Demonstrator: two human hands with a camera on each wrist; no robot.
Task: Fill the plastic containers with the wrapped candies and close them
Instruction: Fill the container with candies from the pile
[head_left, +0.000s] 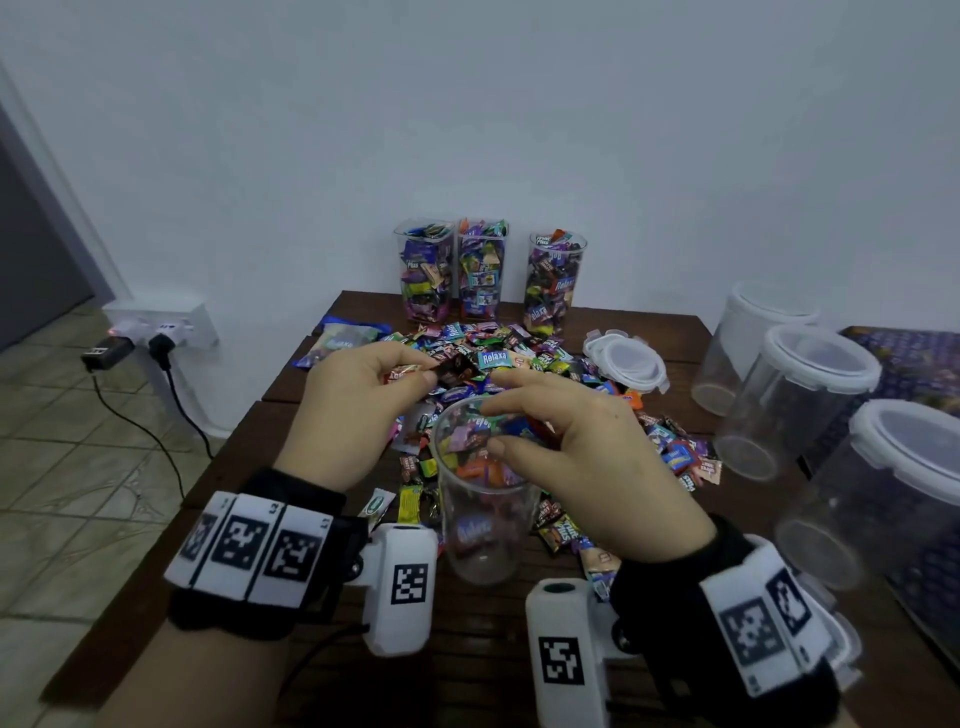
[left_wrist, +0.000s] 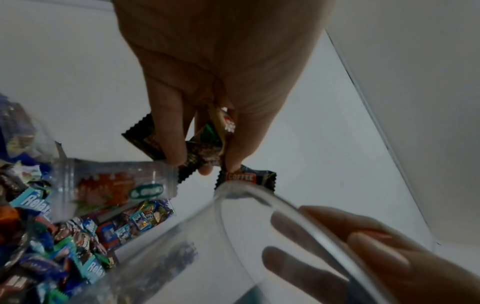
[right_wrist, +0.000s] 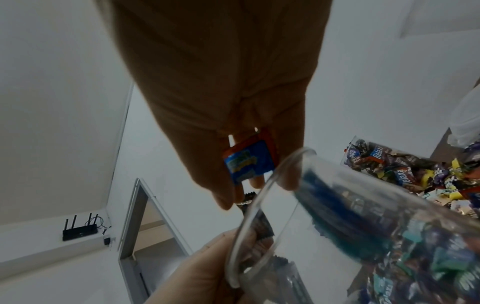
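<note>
On dark wood table (head_left: 363, 670): 3 filled containers (head_left: 480, 270) at back, candy pile (head_left: 519, 358) mid, open clear container (head_left: 485, 499) in front. Left hand (head_left: 358, 410) pinching dark-wrapped candies (left_wrist: 200, 152) above its rim. Right hand (head_left: 582, 457) clutching blue candy (right_wrist: 248, 162) at rim.

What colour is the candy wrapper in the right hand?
Blue with an orange-red edge; the wrapped candy held by the right hand shows best in the right wrist view.
</note>
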